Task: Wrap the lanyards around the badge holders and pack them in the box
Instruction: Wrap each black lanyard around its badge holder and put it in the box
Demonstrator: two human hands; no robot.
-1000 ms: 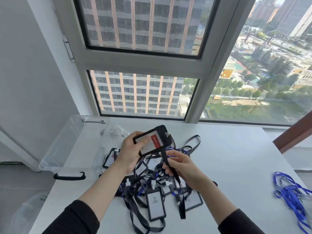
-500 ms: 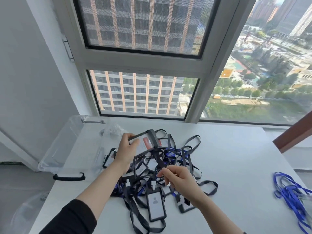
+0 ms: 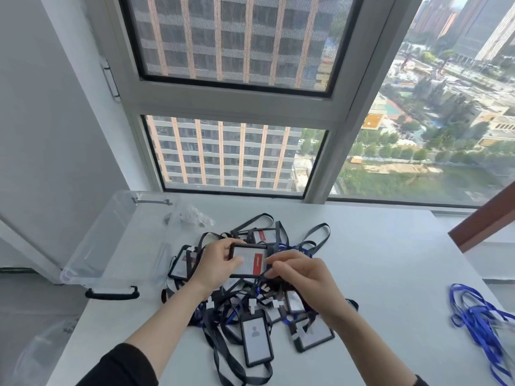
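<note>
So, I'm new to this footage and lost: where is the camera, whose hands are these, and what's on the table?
There is no machine: a person wears one camera on the head, looking down at their bare hands. The left hand grips a black badge holder above a tangled pile of holders and black lanyards on the white table. The right hand has its fingers at the holder's right edge; whether they pinch a strap is unclear. A clear plastic box stands at the left, loose blue lanyards at the right.
</note>
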